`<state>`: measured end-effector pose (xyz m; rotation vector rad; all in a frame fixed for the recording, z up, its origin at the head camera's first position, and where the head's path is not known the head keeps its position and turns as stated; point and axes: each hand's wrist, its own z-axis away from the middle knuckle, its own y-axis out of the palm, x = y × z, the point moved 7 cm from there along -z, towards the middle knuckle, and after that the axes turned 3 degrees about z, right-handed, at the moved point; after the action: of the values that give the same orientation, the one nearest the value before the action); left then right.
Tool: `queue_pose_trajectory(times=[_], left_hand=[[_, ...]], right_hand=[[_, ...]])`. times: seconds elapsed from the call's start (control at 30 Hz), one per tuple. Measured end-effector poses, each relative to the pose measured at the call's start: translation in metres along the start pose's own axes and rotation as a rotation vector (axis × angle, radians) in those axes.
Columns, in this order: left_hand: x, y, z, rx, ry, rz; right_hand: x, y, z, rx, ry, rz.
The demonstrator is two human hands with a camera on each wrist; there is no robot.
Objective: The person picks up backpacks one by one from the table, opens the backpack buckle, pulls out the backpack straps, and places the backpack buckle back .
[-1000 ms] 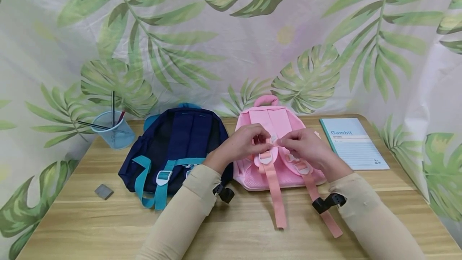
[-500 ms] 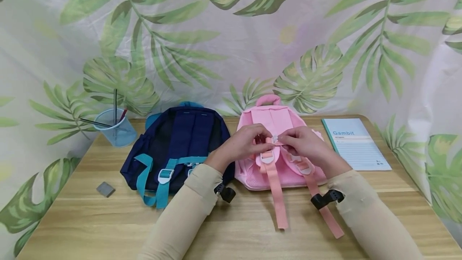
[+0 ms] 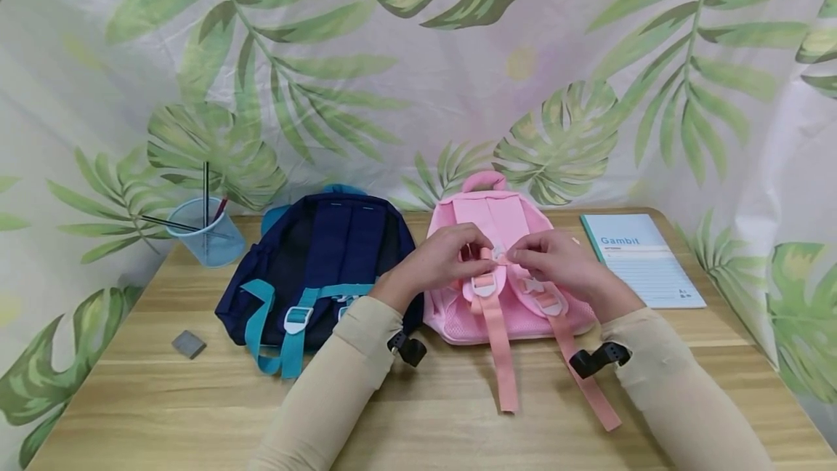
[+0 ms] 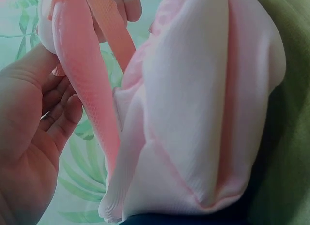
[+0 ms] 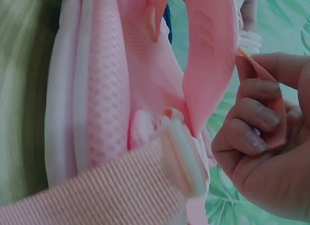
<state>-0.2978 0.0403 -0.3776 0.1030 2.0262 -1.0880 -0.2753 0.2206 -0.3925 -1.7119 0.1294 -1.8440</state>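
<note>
The pink backpack [image 3: 487, 213] stands with its strap side facing me. In front of it, my left hand [image 3: 451, 262] pinches the strap at a small white buckle [image 3: 498, 251], partly hidden by fingers. My right hand [image 3: 564, 262] pinches a coral webbing strap on the buckle's right side. In the right wrist view, its fingers curl round that webbing [image 5: 277, 130], with the white buckle [image 5: 250, 40] just beyond. The left wrist view has the left thumb against a white part [image 4: 46, 37] beside the pink shoulder strap [image 4: 85, 70]. Two coral strap tails [image 3: 500, 362] hang onto the table.
A navy backpack [image 3: 346, 246] with teal straps stands close on the left. Farther left are a blue mesh pen cup [image 3: 208, 238] and a small grey block [image 3: 189, 344]. A notebook [image 3: 644, 267] lies at the right on the wooden table [image 3: 445, 427].
My right hand has shifted slightly to the right, away from the buckle. The left hand stays at the buckle, and the backpacks stand as before.
</note>
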Motion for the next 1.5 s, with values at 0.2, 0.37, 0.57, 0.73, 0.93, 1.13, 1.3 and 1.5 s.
queue_pose_trajectory(times=[0.2, 0.37, 0.57, 0.73, 0.93, 1.13, 1.3, 1.5], left_hand=[[-0.002, 0.001, -0.001, 0.020, -0.001, -0.019], [-0.003, 0.003, -0.003, 0.073, -0.044, -0.045], [-0.002, 0.004, -0.004, 0.140, -0.108, -0.091], [0.000, 0.002, -0.004, 0.157, -0.120, -0.125], [0.001, 0.003, -0.006, 0.181, -0.107, -0.158], [0.001, 0.004, -0.008, 0.193, -0.095, -0.154], [0.001, 0.007, -0.008, 0.213, -0.080, -0.142], [0.003, 0.009, -0.007, 0.225, -0.093, -0.135]], right_hand=[[0.001, 0.006, -0.002, 0.013, 0.049, -0.030], [0.001, 0.010, -0.002, 0.017, 0.081, 0.009], [-0.001, 0.016, -0.001, 0.018, 0.136, -0.083], [-0.007, 0.024, -0.001, 0.041, 0.213, -0.231], [-0.009, 0.027, 0.000, 0.050, 0.236, -0.313], [-0.009, 0.026, 0.002, 0.026, 0.234, -0.352], [-0.007, 0.026, 0.003, 0.020, 0.212, -0.408], [-0.003, 0.025, 0.003, 0.013, 0.175, -0.460]])
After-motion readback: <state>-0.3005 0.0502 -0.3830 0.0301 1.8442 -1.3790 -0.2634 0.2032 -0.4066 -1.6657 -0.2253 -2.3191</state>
